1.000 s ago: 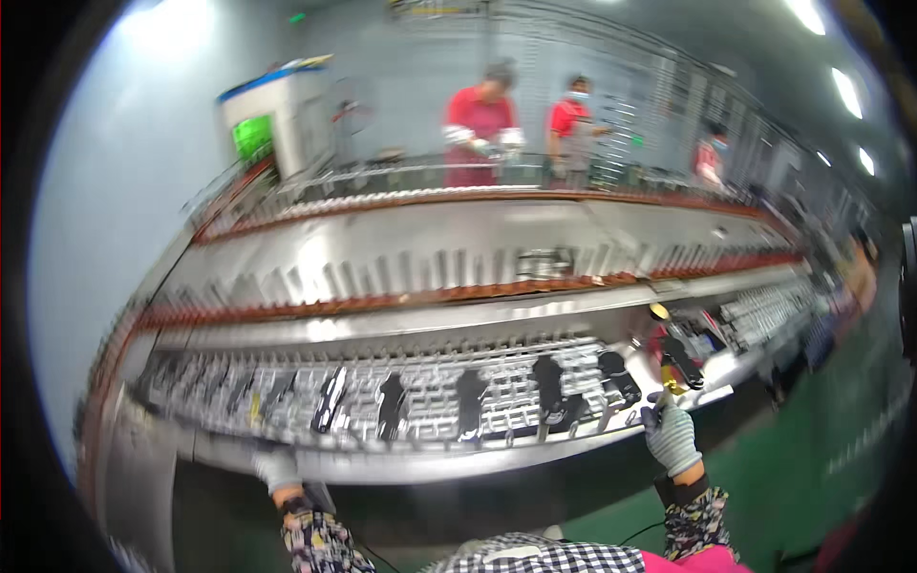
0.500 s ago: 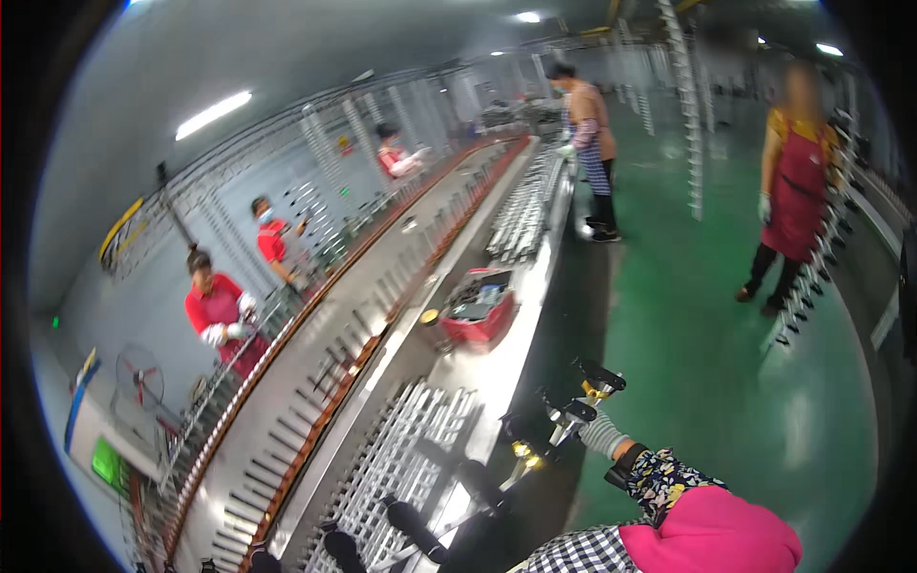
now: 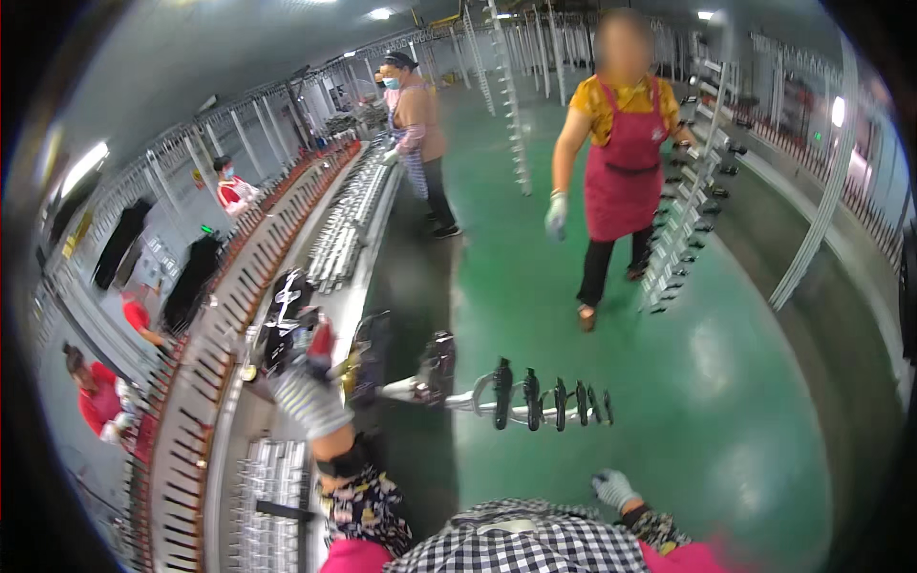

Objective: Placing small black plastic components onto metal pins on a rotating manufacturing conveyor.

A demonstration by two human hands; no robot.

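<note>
My left hand [image 3: 310, 403], in a striped grey-white glove, is raised at the left and closed on the end of a silver rack [image 3: 460, 399]. Shiny black parts [image 3: 437, 366] hang on the rack's near end, partly blurred. Several slim black pieces [image 3: 531, 399] stand in a row along its far stretch, which reaches rightward over the green floor. My left fingertips are partly hidden behind the black parts. Low at the right, apart from the rack, my right hand [image 3: 614, 489] wears a similar glove. Its fingers are loosely stretched and hold nothing.
A person in a red apron [image 3: 623, 181] stands ahead beside an upright rack with black parts [image 3: 690, 191]. Another person [image 3: 420, 129] works at the metal bench with silver racks [image 3: 346, 229]. Several workers sit beyond the conveyor [image 3: 196, 406]. More silver racks [image 3: 267, 501] lie near left.
My view has swung right, bringing the red-aproned person nearer the middle. The rack with black parts now stretches across from left to right, and both my hands show instead of one.
</note>
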